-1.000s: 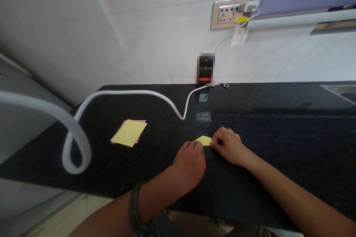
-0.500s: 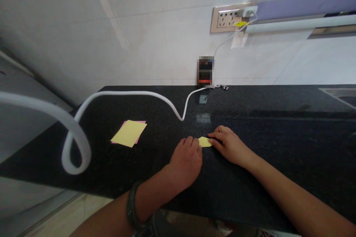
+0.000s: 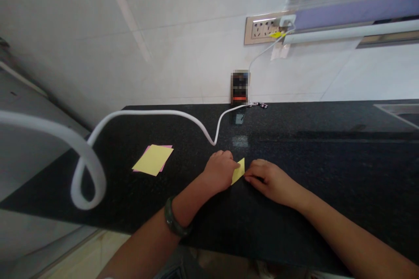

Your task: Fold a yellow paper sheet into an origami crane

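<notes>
A small folded piece of yellow paper (image 3: 238, 171) lies on the dark countertop (image 3: 196, 226), between my two hands. My left hand (image 3: 220, 171) has its fingers curled over the paper's left side, covering that part. At the right edge of the paper, my right hand (image 3: 271, 179) brings thumb and forefinger together in a pinch. A dark green bangle (image 3: 172, 218) circles the left wrist. Off to the left rests a yellow sheet (image 3: 153, 160) on top of a pink sheet (image 3: 168, 147), of which only edges show.
A thick white cable (image 3: 157, 112) loops in the foreground and runs to a phone-like upright device (image 3: 240, 87), blurred out, against the wall. Above it is a socket panel (image 3: 248, 30) with a white plug. A sink edge (image 3: 393, 108) appears at far right.
The yellow paper has turned and now stands slanted, with a pointed corner upward. My left hand has shifted slightly up over it, and my right hand has moved a little lower.
</notes>
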Demonstrator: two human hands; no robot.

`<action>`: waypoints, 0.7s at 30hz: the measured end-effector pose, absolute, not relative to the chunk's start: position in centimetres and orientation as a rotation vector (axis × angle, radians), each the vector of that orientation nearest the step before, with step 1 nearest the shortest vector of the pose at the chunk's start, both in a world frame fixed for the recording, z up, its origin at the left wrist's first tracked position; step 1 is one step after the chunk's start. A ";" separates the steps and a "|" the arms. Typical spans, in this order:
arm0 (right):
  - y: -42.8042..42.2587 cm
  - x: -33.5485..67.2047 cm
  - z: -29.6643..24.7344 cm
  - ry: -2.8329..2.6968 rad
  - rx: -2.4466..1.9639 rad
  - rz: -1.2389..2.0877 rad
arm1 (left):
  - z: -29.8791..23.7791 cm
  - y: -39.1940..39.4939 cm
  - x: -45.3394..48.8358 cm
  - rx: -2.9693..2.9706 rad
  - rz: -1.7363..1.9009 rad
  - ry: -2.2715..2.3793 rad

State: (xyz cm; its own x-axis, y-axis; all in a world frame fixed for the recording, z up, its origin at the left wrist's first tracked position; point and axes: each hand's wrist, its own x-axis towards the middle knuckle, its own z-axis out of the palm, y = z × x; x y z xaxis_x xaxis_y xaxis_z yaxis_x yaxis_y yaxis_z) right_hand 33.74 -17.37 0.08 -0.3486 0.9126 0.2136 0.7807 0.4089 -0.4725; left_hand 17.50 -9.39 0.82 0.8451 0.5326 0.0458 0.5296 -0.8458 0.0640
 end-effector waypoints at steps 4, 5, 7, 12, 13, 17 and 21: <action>-16.6 34.8 -0.3 -2.171 -1.447 0.343 | 0.4 -9.0 17.6 2.911 0.180 0.764; -16.4 34.9 -0.3 -2.182 -1.426 0.342 | 0.3 -8.9 17.6 2.898 0.208 0.771; -16.3 34.9 -0.2 -2.204 -1.391 0.340 | 0.2 -8.8 17.8 2.878 0.271 0.837; -16.1 34.6 -0.1 -2.291 -1.327 0.307 | -0.1 -8.8 17.8 2.906 0.310 0.855; -16.0 34.5 -0.2 -2.308 -1.320 0.295 | -0.1 -8.9 17.7 2.905 0.307 0.842; -15.7 34.3 -0.4 -2.362 -1.330 0.218 | -0.2 -9.1 17.4 2.858 0.320 0.842; -15.6 33.9 -0.8 -2.413 -1.354 0.110 | 0.1 -9.5 17.2 2.815 0.298 0.850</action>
